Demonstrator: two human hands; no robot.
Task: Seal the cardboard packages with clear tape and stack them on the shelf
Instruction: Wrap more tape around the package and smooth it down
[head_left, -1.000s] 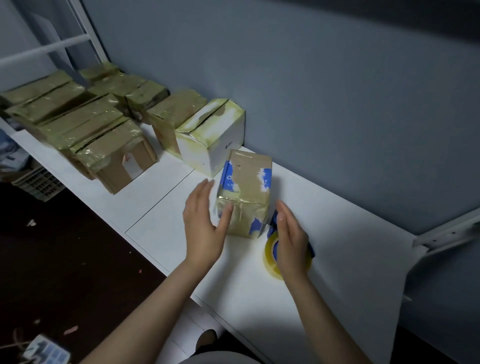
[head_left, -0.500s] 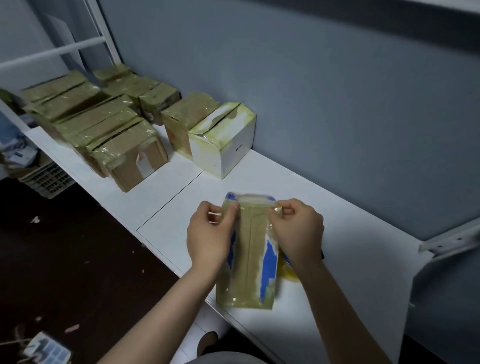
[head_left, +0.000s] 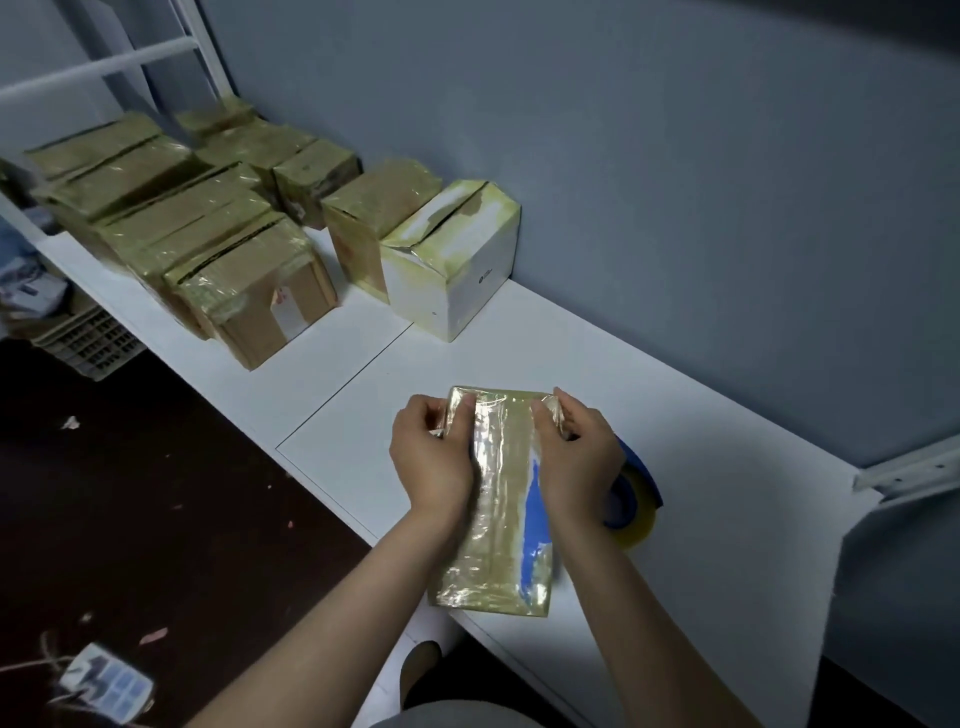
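Setting: white shelf (head_left: 675, 415) runs along a grey wall (head_left: 623, 156); taped boxes (head_left: 182, 218) crowd its far left end, a white box (head_left: 452, 260) nearest.
Package: tape-wrapped, blue-marked package (head_left: 493, 530) lies lengthwise, near end reaching the shelf's front edge.
Hands: left hand (head_left: 431, 457) and right hand (head_left: 576, 462) pinch its far corners.
Tape: tape roll (head_left: 631, 512) sits just beside the right hand, partly hidden.

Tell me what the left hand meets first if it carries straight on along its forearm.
The left hand grips the taped package, so that comes first; beyond it, probably the white box, though depth is unclear.
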